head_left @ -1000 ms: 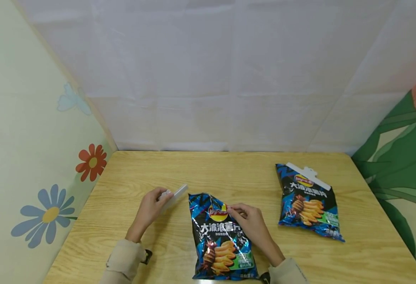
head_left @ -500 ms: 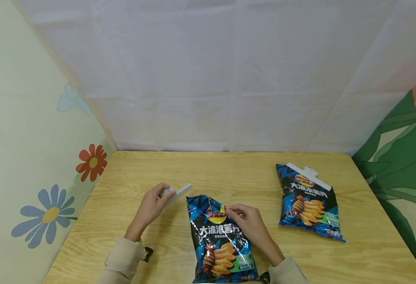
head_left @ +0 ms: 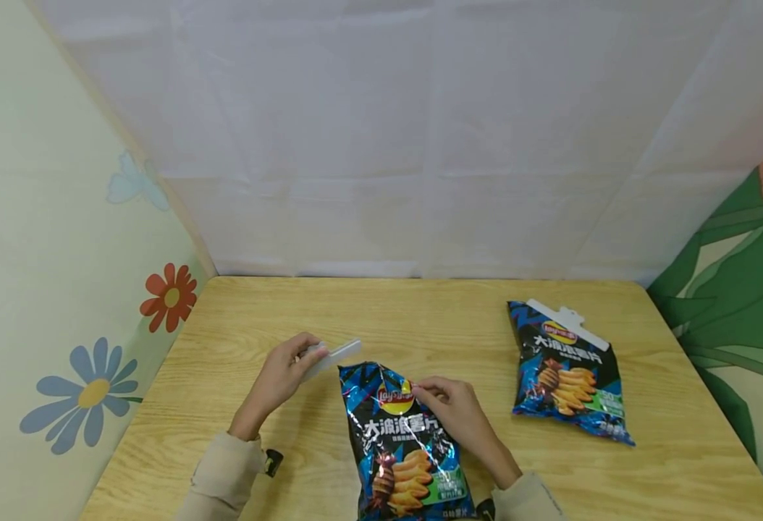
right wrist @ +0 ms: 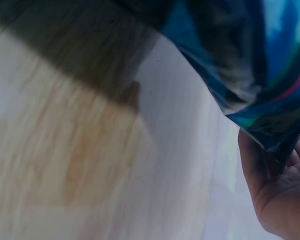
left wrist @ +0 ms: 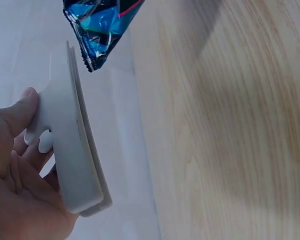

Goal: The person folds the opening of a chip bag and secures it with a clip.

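Note:
My left hand [head_left: 284, 373] pinches a white bag clip [left wrist: 72, 135] by its handle, with the thumb on one side and fingers on the other. In the left wrist view the clip's long bars look slightly parted, close to a corner of the chip bag but apart from it. The dark blue Lay's chip bag [head_left: 401, 441] is held front side up, near the table's front edge. At its upper right corner my right hand [head_left: 456, 409] pinches the foil between thumb and fingers. The right wrist view shows that corner of the bag [right wrist: 275, 100] tucked between the fingertips.
A second chip bag [head_left: 567, 383] of the same kind lies at the right of the wooden table [head_left: 277, 311], with a white clip [head_left: 567, 322] across its top edge. A white sheet [head_left: 381, 145] hangs behind the table; painted walls stand at both sides.
My left hand has moved the clip a little to the right, toward the bag's top. The held bag has shifted slightly down and left at its top. My right hand keeps its pinch.

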Demonstrator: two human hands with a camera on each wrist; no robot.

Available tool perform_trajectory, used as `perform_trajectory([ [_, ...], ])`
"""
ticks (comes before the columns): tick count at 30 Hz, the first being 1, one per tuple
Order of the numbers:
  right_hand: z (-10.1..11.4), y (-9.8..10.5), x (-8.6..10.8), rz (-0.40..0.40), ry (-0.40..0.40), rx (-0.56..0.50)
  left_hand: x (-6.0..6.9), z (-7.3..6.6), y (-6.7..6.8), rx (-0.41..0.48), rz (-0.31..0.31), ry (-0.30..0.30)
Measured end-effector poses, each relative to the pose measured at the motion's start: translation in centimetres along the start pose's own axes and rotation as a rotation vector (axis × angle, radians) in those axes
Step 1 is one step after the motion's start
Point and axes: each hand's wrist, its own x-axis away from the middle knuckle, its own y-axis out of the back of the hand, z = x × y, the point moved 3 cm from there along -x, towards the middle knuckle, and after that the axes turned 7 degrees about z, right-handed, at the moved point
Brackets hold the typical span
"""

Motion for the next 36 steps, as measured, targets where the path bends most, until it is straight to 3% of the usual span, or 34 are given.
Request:
perform_trajectory([
  [12,0.1,-0.2,0.0,0.021,-0.004,0.001,-0.2,-2.2,0.3,-0.052,0.063,-0.151],
  [28,0.2,-0.3,0.0,0.027,0.009,0.015,-1.2,-3.9,0.0,-0.094,0.171,-0.274],
  [36,0.0,-0.5,-0.1,0.045,0.047,0.034,-1.7,-5.3,0.0,-0.199,0.239,-0.358],
])
